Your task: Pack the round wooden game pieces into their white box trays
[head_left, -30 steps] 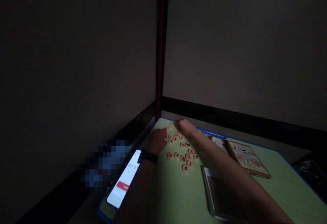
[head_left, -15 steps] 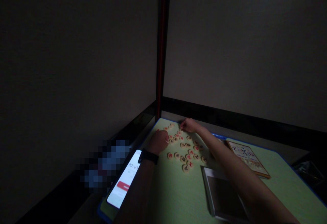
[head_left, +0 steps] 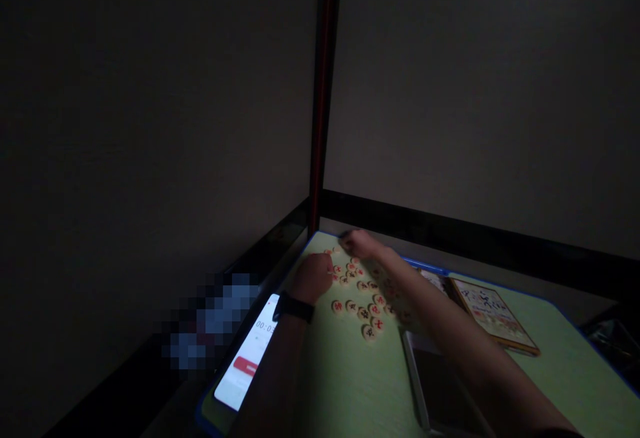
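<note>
Several round wooden game pieces [head_left: 364, 298] with red and black characters lie scattered on a green table [head_left: 340, 385]. My left hand [head_left: 314, 277], a dark band on its wrist, rests curled at the left edge of the pieces. My right hand [head_left: 361, 243] reaches across to the far corner of the table, fingers bent down onto pieces there. The dim light hides what either hand holds.
A lit phone [head_left: 250, 355] with a timer screen lies at the table's left edge. A grey tray [head_left: 440, 391] sits under my right forearm. A printed box lid [head_left: 493, 315] lies to the right. Dark walls and a red-brown post [head_left: 320, 91] meet behind the table.
My right hand shifted a little left along the far corner of the pieces. The left hand stayed curled by the pieces. The view moved slightly.
</note>
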Available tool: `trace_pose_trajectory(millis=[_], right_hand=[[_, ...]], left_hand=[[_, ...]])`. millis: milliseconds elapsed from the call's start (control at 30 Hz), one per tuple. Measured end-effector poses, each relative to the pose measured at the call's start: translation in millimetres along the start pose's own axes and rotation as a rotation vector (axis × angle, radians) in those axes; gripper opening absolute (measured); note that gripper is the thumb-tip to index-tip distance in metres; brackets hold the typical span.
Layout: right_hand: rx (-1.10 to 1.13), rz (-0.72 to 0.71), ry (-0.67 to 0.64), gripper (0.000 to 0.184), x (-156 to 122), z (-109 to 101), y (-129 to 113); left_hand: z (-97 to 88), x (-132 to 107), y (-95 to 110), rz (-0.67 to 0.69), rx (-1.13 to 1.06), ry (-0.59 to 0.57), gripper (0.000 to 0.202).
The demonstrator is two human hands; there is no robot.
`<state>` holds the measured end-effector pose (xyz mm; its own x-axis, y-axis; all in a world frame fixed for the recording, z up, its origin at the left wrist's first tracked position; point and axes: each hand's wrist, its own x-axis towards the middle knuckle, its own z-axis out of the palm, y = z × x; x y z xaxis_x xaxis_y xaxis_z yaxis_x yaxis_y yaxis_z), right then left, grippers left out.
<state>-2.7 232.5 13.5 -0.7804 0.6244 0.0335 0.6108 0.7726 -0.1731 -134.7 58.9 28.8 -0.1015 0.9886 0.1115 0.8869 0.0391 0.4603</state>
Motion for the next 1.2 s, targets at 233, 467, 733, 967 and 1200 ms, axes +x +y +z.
trace_pose_trajectory(millis=[233,467,733,967,1200], right_hand=[[0.127,0.089,0.018,0.033,-4,-1,11],[0.098,0.06,0.017,0.029,-2,-4,5],[0.008,-0.068,-0.001,0.028,1,2,-33],[0.055,-0.027,-0.035,0.03,7,-10,-30],[0.101,0.028,-0.018,0.028,4,-8,-24]], left_hand=[[-3.4,2,5,-0.011,0.033,0.013,0.018],[-0.6,4,1,-0.024,0.048,0.053,0.02],[-4.7,3,4,-0.045,0.071,0.065,0.019],[-3.9,4,3,-0.069,0.089,0.085,0.021],[-1.6,4,2,-0.054,0.133,0.09,0.023]])
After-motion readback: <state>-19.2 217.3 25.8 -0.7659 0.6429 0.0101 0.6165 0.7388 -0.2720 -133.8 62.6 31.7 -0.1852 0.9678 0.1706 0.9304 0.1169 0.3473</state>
